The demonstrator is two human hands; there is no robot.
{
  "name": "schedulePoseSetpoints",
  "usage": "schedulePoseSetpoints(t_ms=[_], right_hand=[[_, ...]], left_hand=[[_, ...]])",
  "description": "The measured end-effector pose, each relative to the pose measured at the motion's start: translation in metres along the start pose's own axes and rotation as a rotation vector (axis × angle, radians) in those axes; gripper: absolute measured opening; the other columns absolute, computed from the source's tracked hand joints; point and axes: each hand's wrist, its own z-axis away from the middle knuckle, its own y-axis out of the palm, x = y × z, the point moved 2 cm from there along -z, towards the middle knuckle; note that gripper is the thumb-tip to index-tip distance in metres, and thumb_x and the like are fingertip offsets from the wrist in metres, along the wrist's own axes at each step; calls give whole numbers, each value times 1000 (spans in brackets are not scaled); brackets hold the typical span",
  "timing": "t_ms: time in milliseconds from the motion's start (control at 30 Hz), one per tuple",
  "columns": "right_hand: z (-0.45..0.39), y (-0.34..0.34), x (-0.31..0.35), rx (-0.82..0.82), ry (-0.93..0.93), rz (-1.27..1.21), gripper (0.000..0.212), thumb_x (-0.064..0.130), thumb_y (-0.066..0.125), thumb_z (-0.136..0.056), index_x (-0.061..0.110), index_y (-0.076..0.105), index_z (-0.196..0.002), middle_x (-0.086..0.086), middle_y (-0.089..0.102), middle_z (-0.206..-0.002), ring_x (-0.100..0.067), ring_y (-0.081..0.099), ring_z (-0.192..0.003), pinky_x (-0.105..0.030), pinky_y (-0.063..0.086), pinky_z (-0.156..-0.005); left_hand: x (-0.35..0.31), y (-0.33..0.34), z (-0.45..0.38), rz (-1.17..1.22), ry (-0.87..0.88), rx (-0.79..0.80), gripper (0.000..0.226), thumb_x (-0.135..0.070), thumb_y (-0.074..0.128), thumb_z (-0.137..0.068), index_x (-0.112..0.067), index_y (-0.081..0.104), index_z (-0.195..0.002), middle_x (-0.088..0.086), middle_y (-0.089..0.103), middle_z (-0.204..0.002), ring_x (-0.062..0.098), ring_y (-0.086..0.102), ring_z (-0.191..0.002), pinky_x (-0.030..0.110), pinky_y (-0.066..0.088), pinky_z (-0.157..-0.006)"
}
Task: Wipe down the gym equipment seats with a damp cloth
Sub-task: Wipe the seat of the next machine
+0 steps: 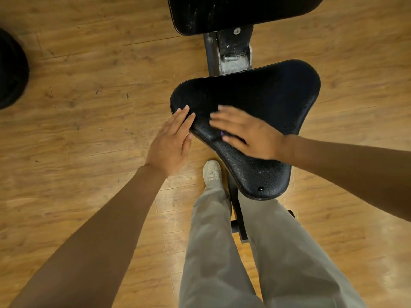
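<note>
1. The black padded seat (262,96) of a gym bench sits mid-frame, a rounded triangle with its narrow end toward the person; its pebbled surface is in plain view.

2. The right hand (246,132) lies palm-down on the near-left part of the seat. Its fingers (222,120) are straight and slightly spread, pointing left, and they look a little blurred.

3. A small sliver of purple (223,133) peeks out beneath the right palm (it may be the cloth, but too little shows to say for sure). Whether the thumb is pinching it cannot be told; the rest of the hand reads as flat and pressing.

4. The left hand (171,138) reaches in from the lower left with its fingers (184,115) straight and close together. The tips rest on the seat's left edge, while the palm hangs out over the floor; it holds nothing.

5. Beyond the seat, the bench's metal frame (231,52) with a bolt joins it to the black back pad (240,12) at the top edge, which is scuffed with whitish marks.

6. Below the seat are the person's grey-green trousers (222,252) and one pale shoe (212,171), standing just beside the bench's lower support on the wood-plank floor (89,107).

7. A dark rounded object (11,70) sits at the far left edge, well apart from the bench; what it is cannot be made out.
</note>
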Motion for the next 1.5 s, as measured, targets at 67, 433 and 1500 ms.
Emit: schedulePoseSetpoints(t_ms=[67,433,1500], right_hand=[[27,5,11,114,-158,32,44,25,46,-104,9,51,-144,-8,45,-152,-25,25,-150,-38,22,-123],[-28,12,16,35,-143,144,46,27,51,-100,6,54,-141,-13,50,-148,-31,36,-144,-42,37,-116],[51,22,41,72,-23,49,42,21,49,-102,9,53,-143,-9,44,-153,-24,23,-151,-40,32,-119]], left_hand=[[2,0,-1,-34,31,2,51,-26,32,-105,-10,33,-154,7,25,-164,22,18,-152,39,21,-123],[18,-3,-1,-104,124,33,54,-25,30,-104,-10,28,-156,6,22,-165,19,18,-152,36,18,-123],[-18,-3,-7,-74,-106,-20,69,-50,31,-101,-2,38,-149,19,27,-161,33,22,-151,44,28,-119]])
